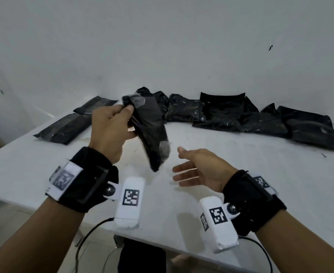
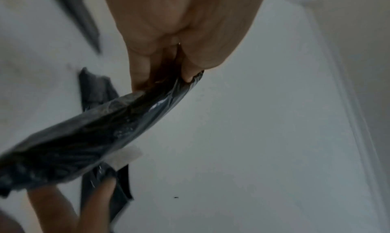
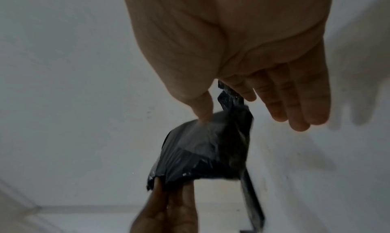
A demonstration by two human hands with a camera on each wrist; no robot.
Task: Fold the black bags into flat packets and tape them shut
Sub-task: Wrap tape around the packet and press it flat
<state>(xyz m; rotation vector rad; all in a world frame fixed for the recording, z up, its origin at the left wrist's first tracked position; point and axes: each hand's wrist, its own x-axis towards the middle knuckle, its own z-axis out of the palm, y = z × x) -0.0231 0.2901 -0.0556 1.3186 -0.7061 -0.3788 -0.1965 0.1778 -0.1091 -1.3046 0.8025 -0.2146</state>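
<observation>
My left hand (image 1: pixel 120 117) holds a folded black packet (image 1: pixel 152 133) by its upper end, lifted above the white table (image 1: pixel 241 174). The packet hangs slanting down to the right, with clear tape shining at both ends. In the left wrist view my left fingers (image 2: pixel 139 73) and thumb pinch the packet's (image 2: pixel 88 136) edge. My right hand (image 1: pixel 189 168) hovers open just right of the packet's lower end, palm turned toward it, fingers straight. In the right wrist view the packet (image 3: pixel 206 150) hangs past my straight right fingers (image 3: pixel 299 103), apart from them.
Two flat taped packets (image 1: pixel 67 127) lie at the table's far left. A row of several crumpled black bags (image 1: pixel 241 115) lines the back edge against the white wall. Cables (image 1: pixel 87 237) hang off the near edge by my wrists.
</observation>
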